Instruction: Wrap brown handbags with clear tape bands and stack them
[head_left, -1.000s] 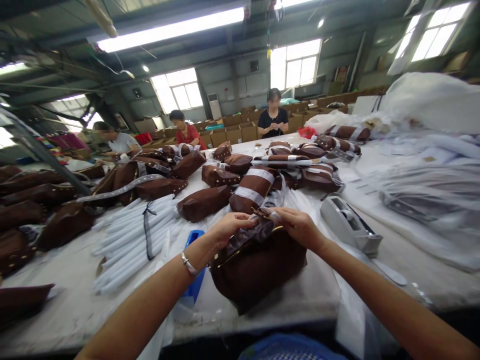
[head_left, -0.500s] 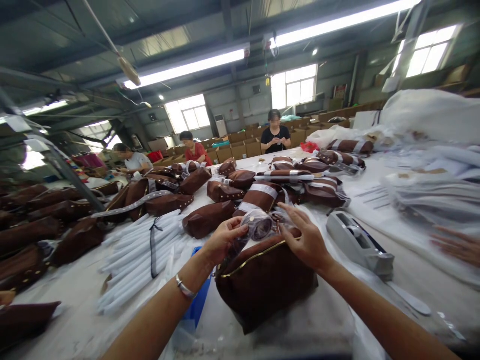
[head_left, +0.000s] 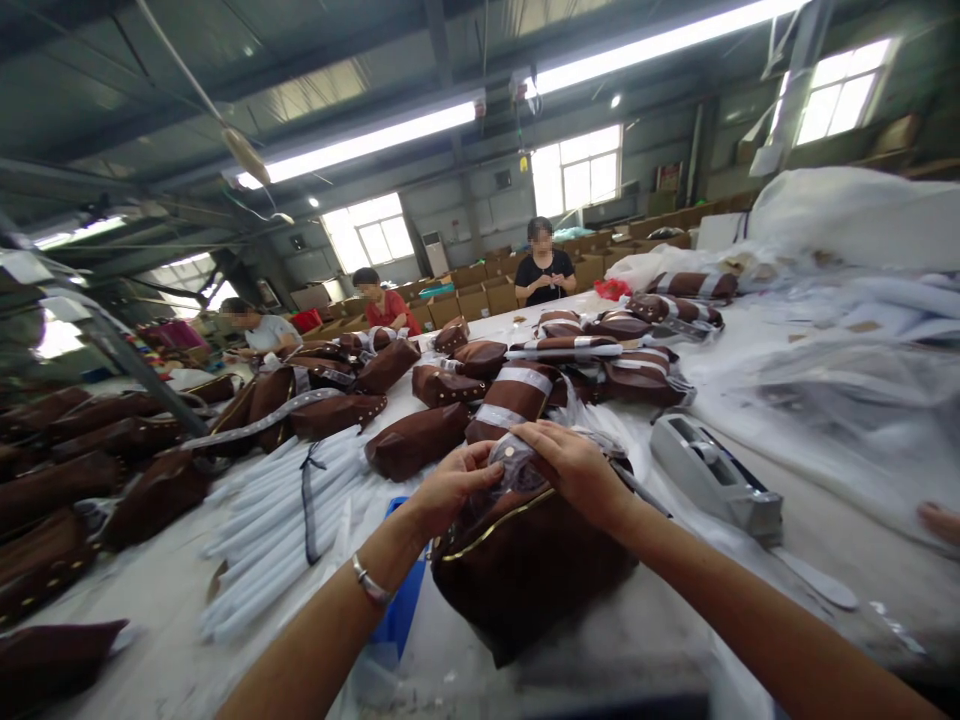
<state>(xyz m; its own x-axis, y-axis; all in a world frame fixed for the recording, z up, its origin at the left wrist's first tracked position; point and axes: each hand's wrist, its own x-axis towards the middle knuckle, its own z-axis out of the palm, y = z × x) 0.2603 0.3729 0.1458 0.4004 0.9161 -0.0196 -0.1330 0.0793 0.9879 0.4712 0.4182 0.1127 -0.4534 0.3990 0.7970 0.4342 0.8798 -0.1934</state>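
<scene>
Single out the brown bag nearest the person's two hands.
The front centre bag, gold zip showing: the left hand pinches clear plastic at its top, the right hand touching that plastic. Other bags lie farther back or leftward.

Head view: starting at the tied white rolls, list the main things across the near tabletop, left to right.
Tied white rolls → blue object → brown bag with gold zip → grey tape dispenser → another person's hand

My right hand (head_left: 574, 470): spread a moment ago, now curled over the plastic-wrapped coil (head_left: 511, 466), at the brown bag (head_left: 540, 585)'s top.
Plastic-wrapped coil: newly half covered by my fingers.
Co-worker's hand (head_left: 939, 522): well right of the brown bag, less showing now.
</scene>
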